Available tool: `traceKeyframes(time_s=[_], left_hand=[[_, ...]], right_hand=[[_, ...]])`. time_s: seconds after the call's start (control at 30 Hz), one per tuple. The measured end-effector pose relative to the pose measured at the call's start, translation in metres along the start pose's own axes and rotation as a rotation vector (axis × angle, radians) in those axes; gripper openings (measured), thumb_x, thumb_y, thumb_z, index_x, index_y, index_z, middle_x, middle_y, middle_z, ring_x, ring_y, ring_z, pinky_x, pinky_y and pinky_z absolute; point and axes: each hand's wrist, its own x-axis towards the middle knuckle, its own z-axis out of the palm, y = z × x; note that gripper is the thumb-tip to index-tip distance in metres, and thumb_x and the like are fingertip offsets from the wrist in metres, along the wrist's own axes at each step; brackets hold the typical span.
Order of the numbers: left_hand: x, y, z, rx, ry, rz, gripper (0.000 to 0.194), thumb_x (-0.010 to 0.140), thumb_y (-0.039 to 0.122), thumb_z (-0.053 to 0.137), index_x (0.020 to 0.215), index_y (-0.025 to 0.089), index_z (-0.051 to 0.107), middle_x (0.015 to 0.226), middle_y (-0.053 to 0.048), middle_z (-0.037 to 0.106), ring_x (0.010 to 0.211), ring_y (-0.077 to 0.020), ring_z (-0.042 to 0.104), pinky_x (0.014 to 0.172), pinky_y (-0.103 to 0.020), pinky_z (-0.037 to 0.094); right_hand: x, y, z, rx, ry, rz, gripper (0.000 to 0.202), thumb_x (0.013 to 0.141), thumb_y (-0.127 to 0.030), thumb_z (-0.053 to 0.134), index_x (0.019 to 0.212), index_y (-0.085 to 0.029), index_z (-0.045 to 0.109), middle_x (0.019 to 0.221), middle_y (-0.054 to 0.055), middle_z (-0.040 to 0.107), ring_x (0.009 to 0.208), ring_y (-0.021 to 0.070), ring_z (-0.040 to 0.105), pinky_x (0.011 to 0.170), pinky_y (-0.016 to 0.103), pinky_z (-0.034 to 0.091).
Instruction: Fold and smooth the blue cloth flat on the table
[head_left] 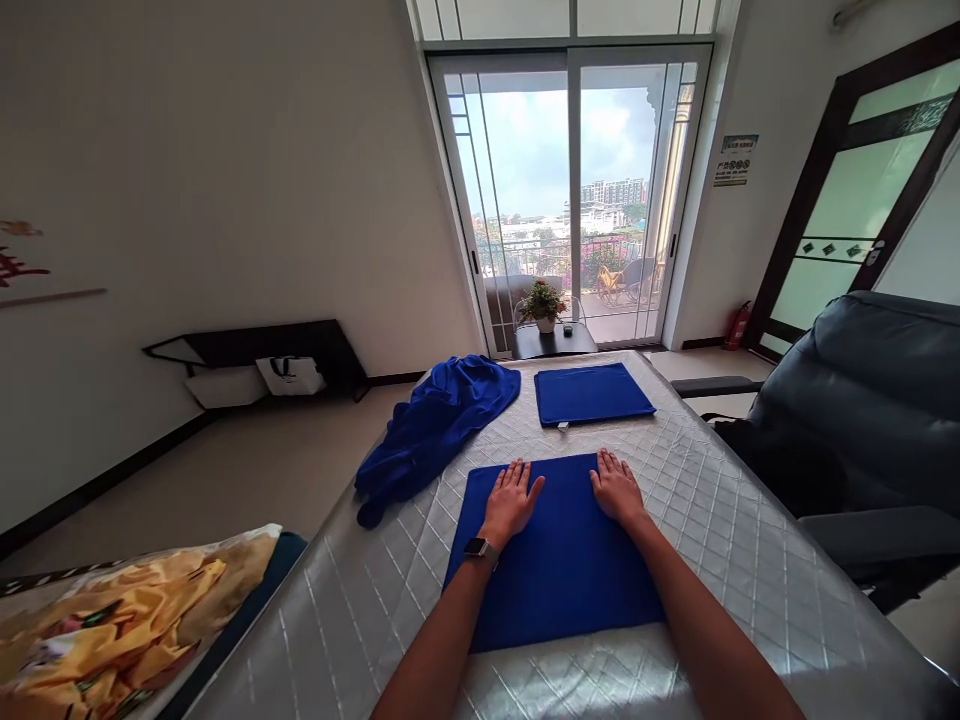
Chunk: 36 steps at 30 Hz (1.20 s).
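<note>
A flat blue cloth [562,560], folded into a rectangle, lies on the quilted silver-grey mattress [375,620]. My left hand [513,497] rests palm down on its far left part, fingers stretched out. Near the far right corner of the same cloth, my right hand [616,487] also lies flat with its fingers extended. Beyond my hands sits a second folded blue cloth [592,393], with a small white tag at its near edge. To the left of it a crumpled blue cloth [442,430] is heaped along the mattress's edge.
A dark armchair [877,400] stands close on the right. Yellow patterned bedding [135,630] lies at lower left. Past the mattress are a small table [555,342] with a potted plant [544,303] and a sliding glass door [570,200]. A black rack [262,350] stands by the left wall.
</note>
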Motion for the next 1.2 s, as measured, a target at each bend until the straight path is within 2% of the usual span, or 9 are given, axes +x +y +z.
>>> traceKeyframes(time_s=[0.13,0.27,0.67,0.77,0.93,1.1,1.2], left_hand=[[-0.014,-0.042,-0.004,-0.002,0.025,-0.087,0.072,0.104,0.061,0.020,0.157,0.016,0.038,0.163,-0.014,0.038,0.153,-0.0276,0.031,0.125,-0.048,0.026],[-0.023,-0.063,-0.003,-0.016,0.070,-0.138,0.073,0.103,0.062,0.020,0.158,0.018,0.037,0.163,-0.014,0.039,0.153,-0.0284,0.031,0.125,-0.050,0.026],[-0.022,-0.067,0.005,-0.072,0.088,-0.142,0.087,0.100,0.070,0.013,0.156,0.009,0.039,0.163,-0.018,0.037,0.154,-0.0300,0.028,0.125,-0.049,0.024],[-0.022,-0.066,0.005,-0.073,0.088,-0.145,0.088,0.099,0.071,0.011,0.155,0.010,0.040,0.163,-0.018,0.037,0.154,-0.0300,0.029,0.126,-0.049,0.024],[-0.023,-0.066,0.004,-0.086,0.080,-0.146,0.090,0.098,0.072,0.010,0.155,0.008,0.041,0.164,-0.019,0.035,0.154,-0.0306,0.028,0.126,-0.049,0.023],[-0.023,-0.065,0.003,-0.081,0.103,-0.143,0.086,0.099,0.071,0.013,0.155,0.013,0.042,0.162,-0.017,0.039,0.153,-0.0310,0.031,0.124,-0.051,0.025],[-0.023,-0.063,0.001,-0.096,0.091,-0.152,0.086,0.099,0.070,0.013,0.155,0.011,0.041,0.163,-0.018,0.037,0.154,-0.0306,0.029,0.125,-0.050,0.024]], right_hand=[[0.000,0.001,0.001,-0.016,-0.007,-0.003,0.068,0.104,-0.040,0.018,0.163,-0.008,0.021,0.170,0.006,0.017,0.157,0.0187,0.015,0.126,0.038,0.006],[-0.001,0.002,0.001,-0.028,-0.012,-0.005,0.067,0.103,-0.040,0.018,0.163,-0.010,0.021,0.170,0.006,0.016,0.157,0.0187,0.015,0.126,0.038,0.006],[0.002,0.005,0.003,-0.080,-0.022,-0.005,0.066,0.105,-0.041,0.017,0.163,-0.009,0.018,0.170,0.006,0.016,0.157,0.0162,0.014,0.126,0.035,0.008],[0.000,0.004,0.001,-0.088,-0.016,-0.007,0.066,0.106,-0.041,0.017,0.163,-0.009,0.018,0.170,0.008,0.016,0.156,0.0161,0.015,0.125,0.036,0.009],[-0.002,0.000,-0.005,-0.098,-0.044,-0.004,0.064,0.106,-0.039,0.018,0.164,-0.010,0.018,0.170,0.008,0.015,0.157,0.0163,0.014,0.125,0.036,0.010],[-0.005,-0.002,-0.016,-0.098,-0.076,-0.004,0.064,0.105,-0.037,0.018,0.163,-0.010,0.018,0.170,0.008,0.016,0.156,0.0154,0.014,0.125,0.035,0.012],[-0.013,-0.001,-0.020,-0.107,-0.070,-0.014,0.065,0.105,-0.037,0.017,0.163,-0.009,0.017,0.170,0.008,0.014,0.157,0.0157,0.012,0.125,0.034,0.012]])
